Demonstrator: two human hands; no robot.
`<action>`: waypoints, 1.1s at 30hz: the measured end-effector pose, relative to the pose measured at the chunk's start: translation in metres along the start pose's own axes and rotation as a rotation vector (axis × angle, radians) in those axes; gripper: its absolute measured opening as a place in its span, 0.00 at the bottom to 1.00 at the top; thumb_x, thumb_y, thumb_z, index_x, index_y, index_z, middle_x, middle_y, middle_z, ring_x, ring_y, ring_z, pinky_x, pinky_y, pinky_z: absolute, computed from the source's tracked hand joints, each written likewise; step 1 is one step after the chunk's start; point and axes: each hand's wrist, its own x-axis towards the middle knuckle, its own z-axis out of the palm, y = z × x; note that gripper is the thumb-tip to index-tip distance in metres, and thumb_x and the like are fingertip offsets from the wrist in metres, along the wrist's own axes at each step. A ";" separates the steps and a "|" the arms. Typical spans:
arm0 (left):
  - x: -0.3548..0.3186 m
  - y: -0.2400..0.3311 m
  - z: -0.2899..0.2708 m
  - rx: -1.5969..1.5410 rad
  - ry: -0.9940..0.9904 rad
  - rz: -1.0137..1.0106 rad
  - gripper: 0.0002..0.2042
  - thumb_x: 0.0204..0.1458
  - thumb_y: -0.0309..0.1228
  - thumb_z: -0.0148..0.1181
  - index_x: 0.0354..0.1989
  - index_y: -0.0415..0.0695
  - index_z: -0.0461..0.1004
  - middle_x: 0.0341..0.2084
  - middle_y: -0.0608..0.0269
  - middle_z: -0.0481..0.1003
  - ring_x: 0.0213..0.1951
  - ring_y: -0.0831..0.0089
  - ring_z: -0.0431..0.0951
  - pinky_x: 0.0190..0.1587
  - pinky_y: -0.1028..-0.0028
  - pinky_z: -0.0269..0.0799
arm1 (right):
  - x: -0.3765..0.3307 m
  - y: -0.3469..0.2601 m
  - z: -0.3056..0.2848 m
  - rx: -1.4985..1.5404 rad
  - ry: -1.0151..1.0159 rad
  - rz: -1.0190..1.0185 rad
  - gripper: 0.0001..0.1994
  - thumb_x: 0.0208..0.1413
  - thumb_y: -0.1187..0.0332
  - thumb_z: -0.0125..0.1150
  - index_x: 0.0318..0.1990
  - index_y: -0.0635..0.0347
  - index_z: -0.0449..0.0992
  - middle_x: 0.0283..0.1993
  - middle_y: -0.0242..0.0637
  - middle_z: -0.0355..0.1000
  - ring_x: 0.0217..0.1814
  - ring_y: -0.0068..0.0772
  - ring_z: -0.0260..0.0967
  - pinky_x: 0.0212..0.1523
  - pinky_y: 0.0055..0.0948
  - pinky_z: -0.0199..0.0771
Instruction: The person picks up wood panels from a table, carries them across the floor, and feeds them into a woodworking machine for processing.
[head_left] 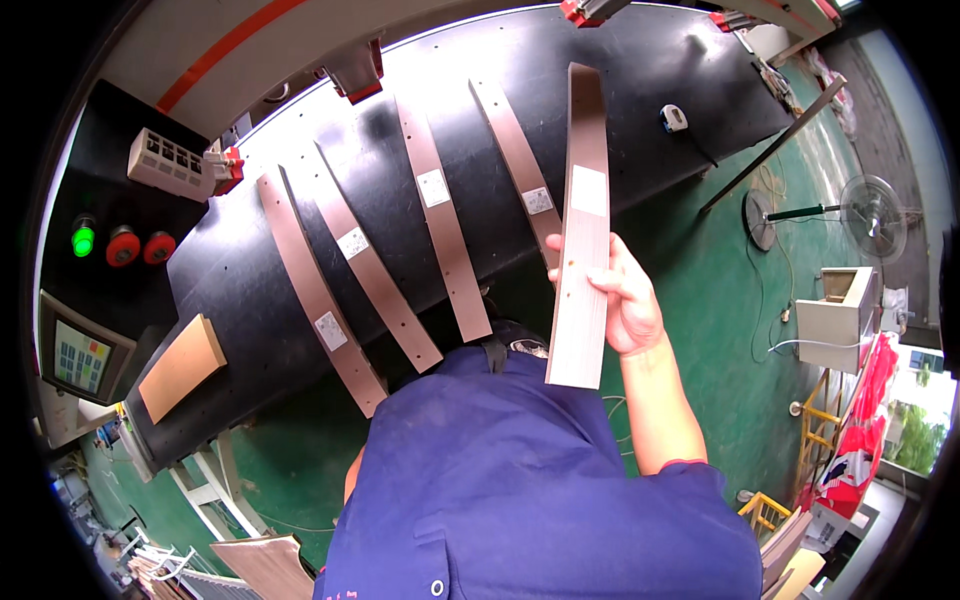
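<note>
My right hand is closed round the edge of a long wood-grain board, thumb on its face and fingers behind. This board stands tilted up in front of me and bears a white label and small holes. Left of it, several similar narrow boards with white labels lie side by side on a black table, their near ends sticking out past its edge. Nearest to the held one is a labelled board; farther left lie a second, a third and a fourth. My left hand is hidden behind my body; a sliver of arm shows.
A short tan board lies at the table's left end, by a control panel with lit buttons. Right of the held board rests a tape measure. A standing fan and a grey box stand on the green floor.
</note>
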 end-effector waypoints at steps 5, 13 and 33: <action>0.001 -0.003 -0.002 0.016 0.004 -0.004 0.23 0.50 0.37 0.59 0.52 0.37 0.71 0.45 0.56 0.75 0.46 0.69 0.75 0.48 0.71 0.70 | 0.008 -0.005 0.008 0.050 -0.042 -0.005 0.23 0.54 0.74 0.57 0.56 0.67 0.57 0.60 0.62 0.66 0.51 0.49 0.75 0.50 0.40 0.81; 0.004 -0.006 -0.003 0.029 0.005 -0.001 0.24 0.50 0.38 0.60 0.53 0.37 0.71 0.46 0.55 0.75 0.47 0.68 0.75 0.48 0.70 0.70 | 0.017 -0.006 0.022 0.150 -0.062 0.016 0.21 0.56 0.74 0.55 0.56 0.67 0.58 0.59 0.62 0.66 0.50 0.48 0.75 0.49 0.40 0.82; 0.011 0.000 0.000 0.072 0.012 -0.009 0.26 0.48 0.40 0.62 0.54 0.37 0.71 0.48 0.53 0.75 0.49 0.66 0.75 0.49 0.68 0.71 | 0.021 0.047 0.038 -0.476 0.217 -0.193 0.35 0.48 0.73 0.72 0.58 0.63 0.52 0.43 0.39 0.62 0.39 0.23 0.68 0.37 0.24 0.75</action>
